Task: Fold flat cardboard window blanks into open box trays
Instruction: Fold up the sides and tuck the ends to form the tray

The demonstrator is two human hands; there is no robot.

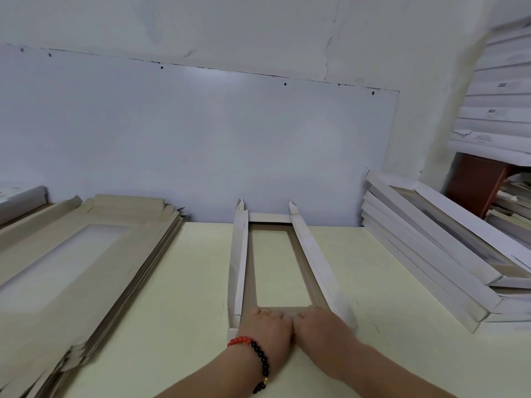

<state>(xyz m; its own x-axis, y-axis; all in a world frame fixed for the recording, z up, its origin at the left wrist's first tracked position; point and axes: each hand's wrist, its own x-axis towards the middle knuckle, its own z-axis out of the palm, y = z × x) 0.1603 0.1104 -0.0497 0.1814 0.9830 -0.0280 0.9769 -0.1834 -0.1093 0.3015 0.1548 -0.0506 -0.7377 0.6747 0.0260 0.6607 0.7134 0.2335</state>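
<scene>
I see both hands, left [265, 328] and right [319, 326], side by side, pressing the blank's [280, 265] near end flap; its long axis runs straight away from them, side walls up.

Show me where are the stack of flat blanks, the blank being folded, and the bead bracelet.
stack of flat blanks [120, 225]: head view, top blank's far border.
blank being folded [309, 254]: head view, raised right wall.
bead bracelet [260, 353]: head view, black beads on left wrist.
</scene>
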